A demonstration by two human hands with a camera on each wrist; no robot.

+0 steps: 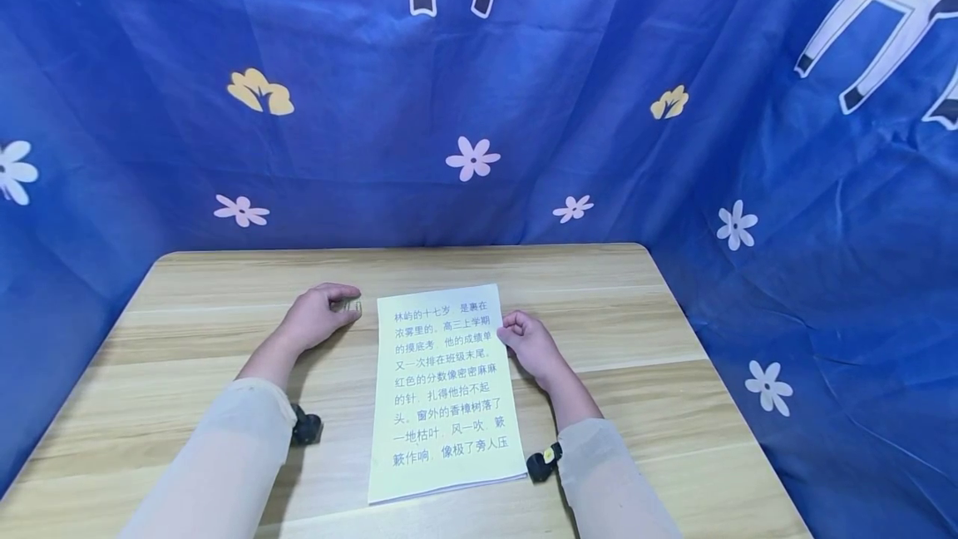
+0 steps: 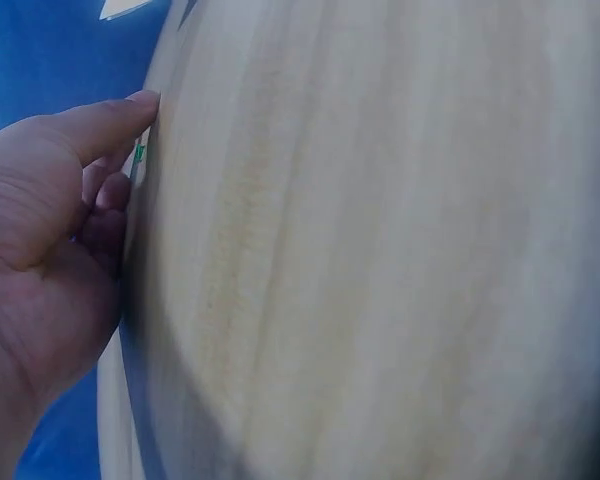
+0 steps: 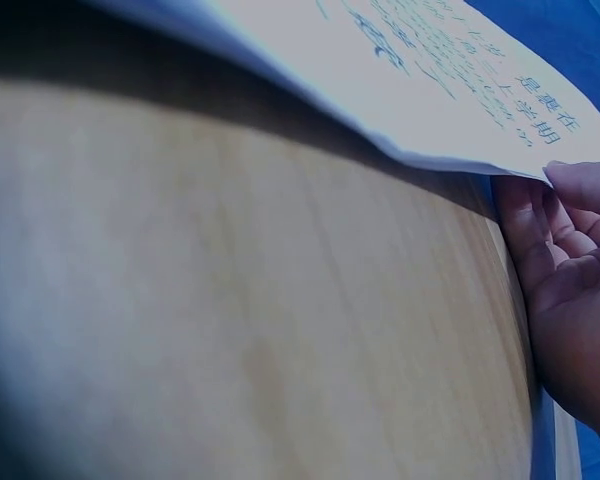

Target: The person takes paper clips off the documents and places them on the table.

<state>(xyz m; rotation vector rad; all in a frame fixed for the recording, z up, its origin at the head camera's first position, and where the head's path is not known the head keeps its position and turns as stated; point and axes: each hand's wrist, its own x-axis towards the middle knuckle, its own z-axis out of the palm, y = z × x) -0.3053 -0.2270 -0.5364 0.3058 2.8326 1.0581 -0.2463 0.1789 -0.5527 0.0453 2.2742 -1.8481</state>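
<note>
A stack of printed paper sheets (image 1: 441,389) lies upright to me in the middle of the wooden table, covered in large Chinese characters. My right hand (image 1: 530,345) pinches its right edge near the upper corner between thumb and fingers. In the right wrist view that edge of the paper (image 3: 460,110) is lifted a little off the wood. Left of the stack, my left hand (image 1: 318,314) rests on the table with thumb and forefinger apart. Between them are small thin loops like paper clips (image 1: 348,306); a green bit (image 2: 140,153) shows there in the left wrist view.
The wooden table (image 1: 636,298) reaches back to a blue curtain (image 1: 359,148) printed with flowers and animal legs. More curtain hangs along both sides. A small black wrist camera (image 1: 305,425) is on the left wrist, another (image 1: 540,466) on the right.
</note>
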